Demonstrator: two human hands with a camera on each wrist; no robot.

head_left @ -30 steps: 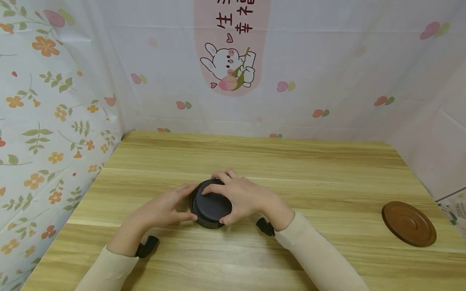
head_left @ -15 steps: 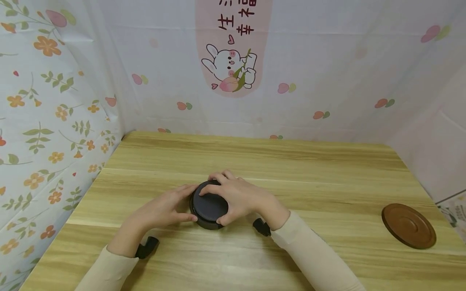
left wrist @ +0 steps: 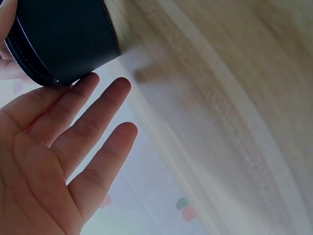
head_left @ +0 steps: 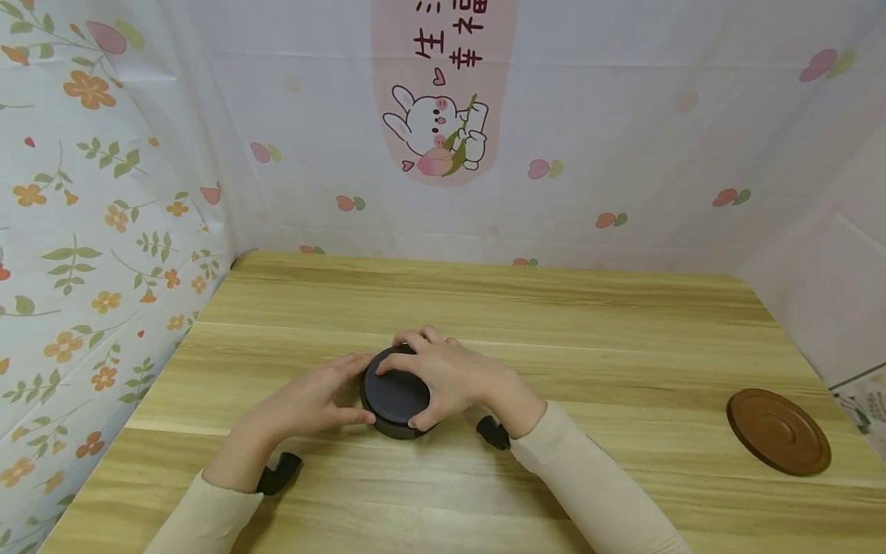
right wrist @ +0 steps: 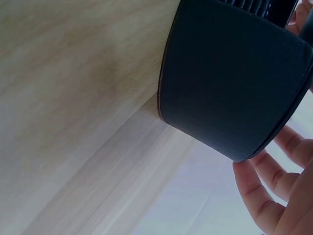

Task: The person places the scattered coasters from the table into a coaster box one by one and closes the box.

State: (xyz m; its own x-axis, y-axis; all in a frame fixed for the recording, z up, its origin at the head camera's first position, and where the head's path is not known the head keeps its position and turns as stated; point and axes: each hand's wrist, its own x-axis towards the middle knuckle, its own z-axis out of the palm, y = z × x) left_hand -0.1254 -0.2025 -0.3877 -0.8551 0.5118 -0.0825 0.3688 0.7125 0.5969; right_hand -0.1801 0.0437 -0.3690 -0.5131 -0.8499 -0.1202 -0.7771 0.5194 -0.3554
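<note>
A round black leather coaster [head_left: 398,394] with a stitched edge lies on top of a black cylindrical coaster holder [head_left: 403,432] on the table. My right hand [head_left: 460,377] spans it from the right, thumb at the near edge, fingers at the far edge, forefinger bent over its top. Along the holder's left side rests my left hand [head_left: 311,400], thumb near and fingertips at the far side. The left wrist view has three of its fingers extended, with fingertips by the holder wall [left wrist: 68,39]. Through an opening in the holder, stacked coasters [right wrist: 252,6] show in the right wrist view.
A brown round disc [head_left: 778,431] with concentric rings lies at the right of the wood-grain table [head_left: 554,323]. Printed cloth [head_left: 277,192] hangs behind the table and along its left side. A black strap piece [head_left: 280,471] sits at each wrist.
The coaster has slid left, from sitting off-centre on the holder to nearly lined up with it. My right hand moves left with it; the left hand stays about where it was.
</note>
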